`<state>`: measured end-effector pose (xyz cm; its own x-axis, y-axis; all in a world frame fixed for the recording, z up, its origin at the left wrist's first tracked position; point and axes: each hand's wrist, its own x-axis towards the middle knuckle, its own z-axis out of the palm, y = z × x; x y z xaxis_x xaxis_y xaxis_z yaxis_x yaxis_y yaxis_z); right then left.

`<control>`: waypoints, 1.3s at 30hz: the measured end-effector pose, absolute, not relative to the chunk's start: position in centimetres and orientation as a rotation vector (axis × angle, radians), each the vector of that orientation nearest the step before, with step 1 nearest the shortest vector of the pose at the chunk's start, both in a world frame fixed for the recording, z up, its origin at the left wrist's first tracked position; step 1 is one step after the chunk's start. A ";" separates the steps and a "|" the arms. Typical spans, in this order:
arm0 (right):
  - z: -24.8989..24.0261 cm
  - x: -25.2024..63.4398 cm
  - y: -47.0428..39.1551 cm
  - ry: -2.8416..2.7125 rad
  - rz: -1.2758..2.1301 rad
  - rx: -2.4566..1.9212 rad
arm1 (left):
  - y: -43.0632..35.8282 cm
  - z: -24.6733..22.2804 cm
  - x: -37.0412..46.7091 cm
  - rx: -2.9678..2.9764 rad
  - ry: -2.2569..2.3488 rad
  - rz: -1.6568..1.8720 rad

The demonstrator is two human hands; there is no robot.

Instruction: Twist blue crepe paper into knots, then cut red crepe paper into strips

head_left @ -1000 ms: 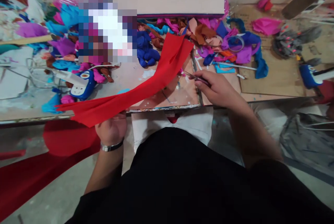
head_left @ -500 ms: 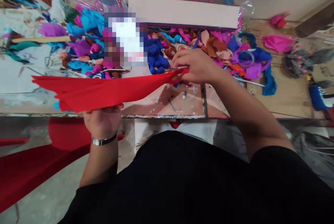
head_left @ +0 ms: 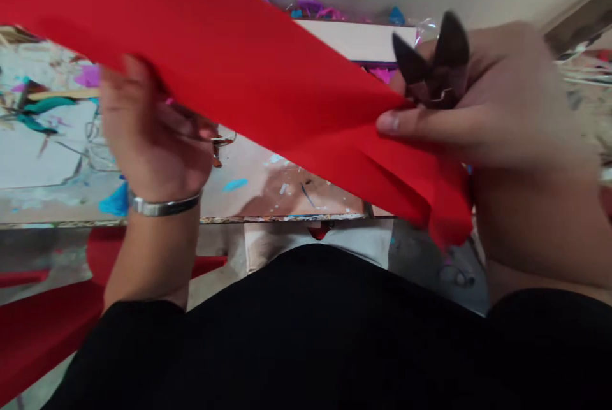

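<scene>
A long, wide strip of red material (head_left: pixel 248 72), like crepe paper or thin cloth, slants across the view from upper left down to the right. My left hand (head_left: pixel 157 136), palm up with bent fingers, holds its lower edge; the strip hides some fingertips. Near the other end, my right hand (head_left: pixel 497 97) pinches the strip under its thumb. The same hand also grips dark-bladed scissors (head_left: pixel 435 69), their short pointed blades spread apart and pointing up. Past the right thumb, the strip's end hangs folded and is blurred.
The worktable (head_left: pixel 287 199) bears scraps and paint marks. Teal-handled pliers (head_left: pixel 48 107) lie at left on white sheets. A long white box (head_left: pixel 354 39) stands at the back by the wall. More red material (head_left: pixel 43 327) hangs or lies below the table's left side.
The red strip has risen towards the camera and spread out, now slanting instead of lying level. My right hand has moved right and nearer, with its scissors blades now plainly visible.
</scene>
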<state>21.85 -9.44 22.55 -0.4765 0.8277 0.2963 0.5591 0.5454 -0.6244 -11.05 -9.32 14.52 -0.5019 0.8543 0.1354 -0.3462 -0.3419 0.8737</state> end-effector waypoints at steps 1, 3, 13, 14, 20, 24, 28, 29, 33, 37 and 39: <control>20.9 22.4 -9.4 -2.059 0.694 -1.166 | -8.7 14.4 -9.9 0.895 0.971 1.878; 16.5 23.0 -9.1 -1.842 0.827 -1.181 | -7.1 13.2 -7.7 1.093 0.924 1.539; 1.6 21.6 -7.7 -1.122 1.363 -1.255 | 3.7 0.4 -1.7 1.543 1.092 1.118; 1.6 21.6 -8.2 -1.118 1.393 -1.251 | 3.9 -0.2 -2.0 1.627 1.103 1.121; 2.9 22.7 -11.9 -1.029 1.602 -1.158 | -2.0 1.1 -3.5 2.282 1.201 1.003; 2.5 22.4 -13.8 -0.991 1.663 -1.160 | -6.8 1.9 -2.6 2.470 1.122 0.670; 1.8 20.4 -14.6 -0.902 1.737 -1.116 | -7.6 1.2 -2.4 2.379 1.165 0.607; 1.7 19.9 -14.7 -0.900 1.727 -1.111 | -7.4 1.1 -2.5 2.336 1.170 0.628; 1.2 18.6 -14.9 -0.997 1.620 -1.140 | -6.7 1.5 -2.6 2.133 1.148 0.720; 1.1 20.1 -15.7 -1.071 1.446 -1.177 | -7.4 2.7 -1.7 2.000 1.061 0.758; 1.4 21.6 -16.4 -1.096 1.382 -1.208 | -7.9 3.1 -0.9 1.963 0.989 0.767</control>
<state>21.56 -16.41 1.37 -0.0461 0.9906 -0.1290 -0.0996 -0.1330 -0.9861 -0.88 -7.92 3.13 0.5125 0.8436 0.1604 0.3647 -0.3830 0.8487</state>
